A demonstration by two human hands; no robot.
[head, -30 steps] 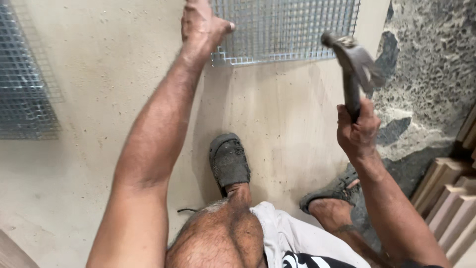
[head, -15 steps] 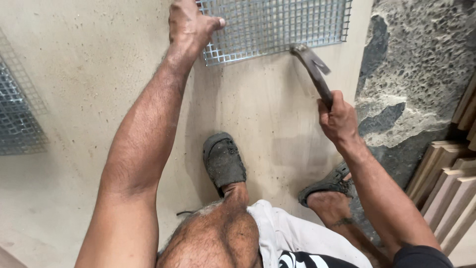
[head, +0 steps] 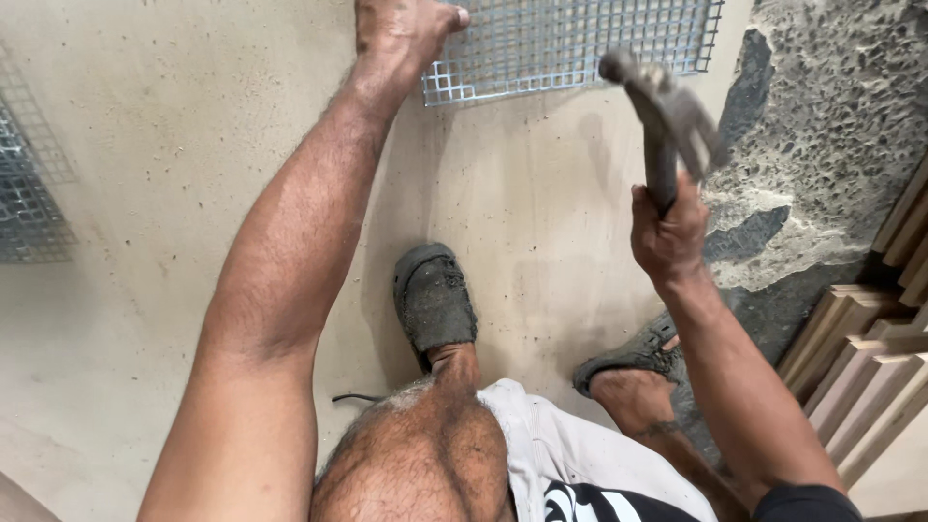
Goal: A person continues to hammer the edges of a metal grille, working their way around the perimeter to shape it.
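A sheet of wire mesh (head: 580, 43) lies flat on a pale board (head: 174, 145) at twelve o'clock, its near edge and left corner in view. The left hand (head: 396, 34) presses down on that corner, fingers curled over the edge. At two o'clock, the right hand (head: 667, 232) is fisted around a hammer (head: 667, 116), raised just off the mesh's near edge. Bare board lies open between the arms. Wooden slats (head: 870, 367) crowd four o'clock.
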